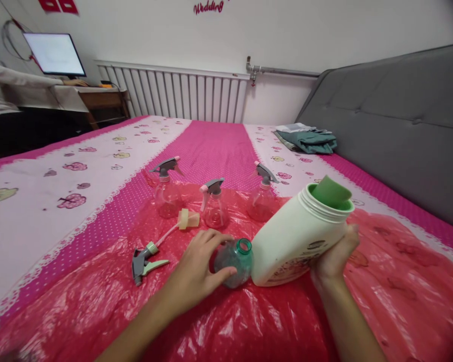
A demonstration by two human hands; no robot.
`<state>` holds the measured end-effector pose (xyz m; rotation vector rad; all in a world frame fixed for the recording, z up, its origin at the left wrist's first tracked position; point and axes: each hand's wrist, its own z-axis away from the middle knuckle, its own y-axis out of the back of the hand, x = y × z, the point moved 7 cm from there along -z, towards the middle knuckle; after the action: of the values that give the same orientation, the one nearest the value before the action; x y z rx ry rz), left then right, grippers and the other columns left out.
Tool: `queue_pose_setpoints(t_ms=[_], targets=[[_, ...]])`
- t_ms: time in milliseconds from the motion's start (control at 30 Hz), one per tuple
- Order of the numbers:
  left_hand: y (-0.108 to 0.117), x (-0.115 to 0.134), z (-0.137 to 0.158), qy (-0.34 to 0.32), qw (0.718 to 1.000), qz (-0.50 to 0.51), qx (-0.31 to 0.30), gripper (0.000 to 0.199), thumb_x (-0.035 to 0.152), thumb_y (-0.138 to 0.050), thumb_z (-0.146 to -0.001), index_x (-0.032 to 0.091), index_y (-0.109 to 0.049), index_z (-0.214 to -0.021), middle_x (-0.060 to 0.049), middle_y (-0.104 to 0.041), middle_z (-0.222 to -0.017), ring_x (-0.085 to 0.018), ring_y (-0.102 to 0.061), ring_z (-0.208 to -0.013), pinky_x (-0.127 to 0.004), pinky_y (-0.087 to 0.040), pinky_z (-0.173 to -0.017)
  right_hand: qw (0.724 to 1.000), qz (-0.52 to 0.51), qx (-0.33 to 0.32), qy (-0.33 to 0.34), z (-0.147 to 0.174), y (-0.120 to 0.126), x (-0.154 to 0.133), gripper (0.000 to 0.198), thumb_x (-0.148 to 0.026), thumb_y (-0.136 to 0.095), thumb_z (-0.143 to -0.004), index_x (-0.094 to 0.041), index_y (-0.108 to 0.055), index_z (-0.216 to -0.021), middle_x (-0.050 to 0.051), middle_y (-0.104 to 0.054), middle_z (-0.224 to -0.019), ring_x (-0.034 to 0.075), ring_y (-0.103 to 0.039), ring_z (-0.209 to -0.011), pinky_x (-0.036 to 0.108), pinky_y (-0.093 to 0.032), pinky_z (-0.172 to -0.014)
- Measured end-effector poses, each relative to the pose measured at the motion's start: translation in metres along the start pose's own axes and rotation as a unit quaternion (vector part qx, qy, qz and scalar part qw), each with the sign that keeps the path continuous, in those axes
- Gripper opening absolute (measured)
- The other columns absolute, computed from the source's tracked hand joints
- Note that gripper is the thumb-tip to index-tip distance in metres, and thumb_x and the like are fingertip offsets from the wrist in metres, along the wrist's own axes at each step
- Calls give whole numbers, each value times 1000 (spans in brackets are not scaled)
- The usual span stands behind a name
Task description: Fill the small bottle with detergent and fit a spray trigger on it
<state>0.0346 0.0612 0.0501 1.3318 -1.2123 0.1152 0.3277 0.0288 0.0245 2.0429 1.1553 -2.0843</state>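
Note:
My left hand point(207, 261) is wrapped round a small green see-through bottle point(236, 266) with an uncovered neck. My right hand point(335, 256) grips a large white jug point(300, 236) from its right side. The jug leans to the right, its bottom close beside the green bottle, and a green spout point(331, 192) shows in its mouth. To the left lies a grey and green spray head point(145, 261) with its thin tube. A pale yellow cap or funnel-like piece point(189, 219) is near the tube's end. Whether anything is inside the green bottle I cannot tell.
Behind stand three clear pink spray bottles, a left one point(168, 198), a middle one point(215, 208) and a right one point(261, 201). Red plastic sheeting point(79, 291) covers the bed. Folded clothes point(305, 138) lie by the grey headboard point(392, 105). A person's sleeve point(22, 75) shows at a desk.

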Motion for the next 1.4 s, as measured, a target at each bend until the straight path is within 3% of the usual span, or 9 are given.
queue_pose_setpoints(t_ms=[300,733,900,1167,1400], targets=[[-6,3,2,-4,999,-29,-19,48,27,-85,-88,29,-62,-130,-8,-67,-135,-34,-59,-127,-54,-47,-111,1000,6,-4,-19,4,-3,-2,62,-75,-43,-88,-18,-65,-90,5,-71,-86,19,-65,-78,30,-56,-68],[0,-11,0,20,999,-36,-11,48,31,-84,-89,28,-64,-133,-8,-72,-133,-34,-64,-123,-54,-49,-109,999,-15,-4,38,0,1,-5,52,-73,-53,-87,-21,-57,-83,-1,-65,-76,16,-62,-73,26,-53,-64],[-1,-11,1,18,999,-41,-10,49,33,-76,-92,26,-60,-138,-10,-70,-141,-35,-63,-129,-55,-48,-113,1000,-12,-3,16,0,0,-2,59,-77,-46,-86,-20,-62,-88,2,-69,-83,19,-67,-83,28,-57,-72],[1,-6,-1,10,998,-65,-27,46,38,-73,-94,27,-60,-137,-10,-71,-138,-34,-65,-124,-55,-51,-110,999,-25,-34,-2,1,-9,-3,67,-79,-52,-84,-15,-70,-97,7,-73,-91,20,-68,-79,31,-58,-68],[0,-9,0,15,997,-69,-32,48,38,-72,-95,25,-58,-140,-12,-68,-142,-35,-64,-128,-54,-51,-111,999,-27,-27,-5,5,-8,-3,68,-82,-54,-82,-16,-67,-94,5,-72,-90,17,-65,-79,28,-55,-68]])
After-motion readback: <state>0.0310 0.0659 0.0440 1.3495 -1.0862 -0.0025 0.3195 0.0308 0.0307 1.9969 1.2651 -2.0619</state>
